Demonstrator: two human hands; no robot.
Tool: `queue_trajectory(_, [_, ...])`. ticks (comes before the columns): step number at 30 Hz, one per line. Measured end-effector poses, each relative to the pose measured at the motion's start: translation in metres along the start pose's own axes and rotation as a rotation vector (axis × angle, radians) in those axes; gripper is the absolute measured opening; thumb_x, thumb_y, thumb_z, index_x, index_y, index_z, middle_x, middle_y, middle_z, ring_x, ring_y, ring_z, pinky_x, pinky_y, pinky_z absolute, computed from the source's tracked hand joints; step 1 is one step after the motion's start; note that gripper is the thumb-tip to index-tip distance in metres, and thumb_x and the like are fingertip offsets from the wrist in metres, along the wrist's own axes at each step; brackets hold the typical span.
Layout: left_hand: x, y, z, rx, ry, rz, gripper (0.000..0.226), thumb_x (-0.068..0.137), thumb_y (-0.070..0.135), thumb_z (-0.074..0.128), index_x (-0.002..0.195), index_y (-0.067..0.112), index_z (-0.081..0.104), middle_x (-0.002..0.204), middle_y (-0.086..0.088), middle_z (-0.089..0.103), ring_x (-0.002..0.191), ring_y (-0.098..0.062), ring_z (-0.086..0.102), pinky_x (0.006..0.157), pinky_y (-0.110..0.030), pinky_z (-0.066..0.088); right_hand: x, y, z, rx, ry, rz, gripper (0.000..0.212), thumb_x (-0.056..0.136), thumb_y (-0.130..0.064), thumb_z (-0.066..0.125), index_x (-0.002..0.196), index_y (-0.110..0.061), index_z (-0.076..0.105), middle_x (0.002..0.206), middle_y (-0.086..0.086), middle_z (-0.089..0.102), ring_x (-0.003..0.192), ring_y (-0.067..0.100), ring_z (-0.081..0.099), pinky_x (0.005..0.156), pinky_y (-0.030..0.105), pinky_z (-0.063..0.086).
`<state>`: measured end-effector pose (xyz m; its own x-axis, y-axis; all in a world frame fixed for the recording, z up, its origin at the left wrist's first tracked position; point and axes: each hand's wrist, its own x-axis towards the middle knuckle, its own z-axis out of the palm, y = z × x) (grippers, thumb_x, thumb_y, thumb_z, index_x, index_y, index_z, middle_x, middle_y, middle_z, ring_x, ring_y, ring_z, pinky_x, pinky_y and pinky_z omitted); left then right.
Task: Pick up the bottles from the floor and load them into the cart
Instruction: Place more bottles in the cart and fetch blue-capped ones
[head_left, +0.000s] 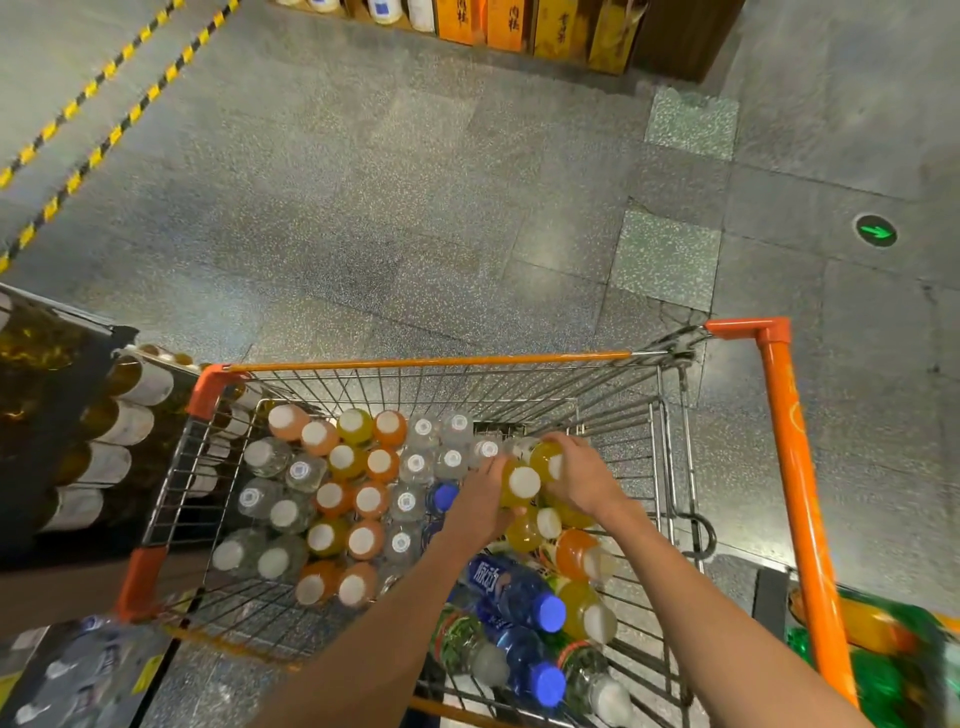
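Note:
An orange-framed wire cart (431, 360) stands below me, its left half packed with upright bottles: orange, yellow and clear ones with white caps (343, 488). Both my arms reach into its right half. My left hand (480, 499) grips a yellow bottle with a white cap (519, 484) from the left. My right hand (579, 475) holds a second yellow bottle (546, 460) just behind it. Several blue-capped bottles (514, 587) and others lie on their sides near the cart's near right end.
Shelves of bottles (111, 426) stand close on the left of the cart. A green and orange shrink-wrapped pack (883, 644) lies on the floor at right, beyond the orange handle (789, 467). Grey tiled floor stretches ahead, with yellow-black tape (98, 109) far left and orange boxes (519, 23) at top.

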<state>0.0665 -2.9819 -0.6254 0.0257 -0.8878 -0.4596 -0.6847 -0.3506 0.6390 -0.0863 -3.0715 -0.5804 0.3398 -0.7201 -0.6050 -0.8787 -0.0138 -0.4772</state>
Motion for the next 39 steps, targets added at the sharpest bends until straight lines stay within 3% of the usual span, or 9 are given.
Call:
queue_trajectory(6, [0.008, 0.010, 0.008, -0.008, 0.012, 0.012, 0.088, 0.072, 0.030, 0.086, 0.145, 0.019, 0.038, 0.140, -0.004, 0.051, 0.126, -0.022, 0.050, 0.106, -0.045, 0.044, 0.005, 0.012, -0.004, -0.029, 0.023, 0.024, 0.073, 0.083, -0.004, 0.074, 0.146, -0.021, 0.041, 0.147, 0.015, 0.045, 0.136, 0.033, 0.044, 0.117, 0.046, 0.035])
queue_trajectory(13, [0.016, 0.022, 0.016, 0.001, 0.008, -0.006, 0.086, 0.076, 0.025, 0.082, 0.148, 0.019, 0.035, 0.140, -0.004, 0.053, 0.118, -0.025, 0.058, 0.101, -0.043, 0.049, 0.007, 0.029, -0.011, -0.116, 0.024, 0.029, 0.077, 0.086, -0.004, 0.072, 0.151, -0.026, 0.037, 0.155, 0.013, 0.039, 0.141, 0.032, 0.040, 0.119, 0.043, 0.032])
queue_trajectory(18, [0.020, 0.023, 0.014, 0.016, -0.032, -0.018, 0.092, 0.077, 0.015, 0.081, 0.152, 0.015, 0.028, 0.141, -0.009, 0.053, 0.125, -0.028, 0.055, 0.104, -0.045, 0.048, -0.002, 0.011, -0.013, -0.331, 0.124, 0.064, 0.064, 0.090, 0.001, 0.057, 0.148, -0.021, 0.042, 0.146, 0.010, 0.049, 0.133, 0.031, 0.048, 0.104, 0.044, 0.048])
queue_trajectory(23, [0.017, 0.020, 0.004, 0.029, -0.087, 0.018, 0.080, 0.084, 0.007, 0.072, 0.152, 0.015, 0.032, 0.146, -0.004, 0.049, 0.127, -0.023, 0.051, 0.109, -0.039, 0.042, -0.005, 0.000, -0.036, -0.421, 0.176, 0.037, 0.049, 0.090, 0.007, 0.049, 0.133, -0.016, 0.058, 0.127, 0.011, 0.063, 0.118, 0.029, 0.059, 0.093, 0.040, 0.051])
queue_trajectory(28, [0.022, 0.015, -0.006, -0.014, -0.129, -0.045, 0.065, 0.083, 0.011, 0.071, 0.140, 0.029, 0.045, 0.130, -0.002, 0.061, 0.115, -0.024, 0.060, 0.097, -0.046, 0.052, -0.007, 0.007, -0.042, -0.312, 0.108, -0.034, 0.059, 0.085, 0.009, 0.058, 0.134, -0.024, 0.057, 0.135, 0.006, 0.060, 0.124, 0.026, 0.056, 0.102, 0.040, 0.048])
queue_trajectory(32, [0.018, 0.009, -0.001, 0.026, -0.145, -0.058, 0.078, 0.083, 0.012, 0.073, 0.149, 0.031, 0.035, 0.148, -0.003, 0.043, 0.134, -0.023, 0.045, 0.108, -0.038, 0.043, -0.013, 0.008, -0.031, -0.277, -0.065, -0.264, 0.074, 0.075, -0.010, 0.083, 0.136, -0.038, 0.052, 0.146, -0.005, 0.051, 0.134, 0.020, 0.046, 0.111, 0.041, 0.041])
queue_trajectory(34, [0.012, 0.007, 0.001, 0.048, -0.116, -0.115, 0.070, 0.088, 0.016, 0.070, 0.149, 0.019, 0.035, 0.148, -0.011, 0.038, 0.129, -0.021, 0.043, 0.101, -0.025, 0.044, -0.016, 0.006, -0.019, -0.269, -0.094, -0.287, 0.069, 0.075, -0.021, 0.086, 0.134, -0.037, 0.053, 0.146, -0.005, 0.050, 0.130, 0.021, 0.050, 0.107, 0.039, 0.045])
queue_trajectory(36, [0.005, 0.010, 0.005, 0.126, -0.163, -0.133, 0.055, 0.096, 0.016, 0.060, 0.144, 0.004, 0.037, 0.142, -0.019, 0.046, 0.111, -0.017, 0.048, 0.080, -0.013, 0.045, -0.016, 0.006, -0.008, -0.249, 0.002, -0.288, 0.056, 0.081, -0.015, 0.081, 0.128, -0.034, 0.056, 0.141, -0.004, 0.050, 0.118, 0.019, 0.057, 0.092, 0.025, 0.049])
queue_trajectory(39, [-0.006, -0.007, 0.013, 0.188, -0.385, -0.170, 0.066, 0.085, 0.016, 0.071, 0.140, 0.011, 0.035, 0.128, -0.013, 0.057, 0.112, -0.025, 0.057, 0.087, -0.028, 0.048, -0.017, 0.004, -0.001, -0.225, 0.060, -0.285, 0.050, 0.082, -0.006, 0.076, 0.122, -0.029, 0.057, 0.133, -0.002, 0.051, 0.114, 0.018, 0.055, 0.088, 0.023, 0.047])
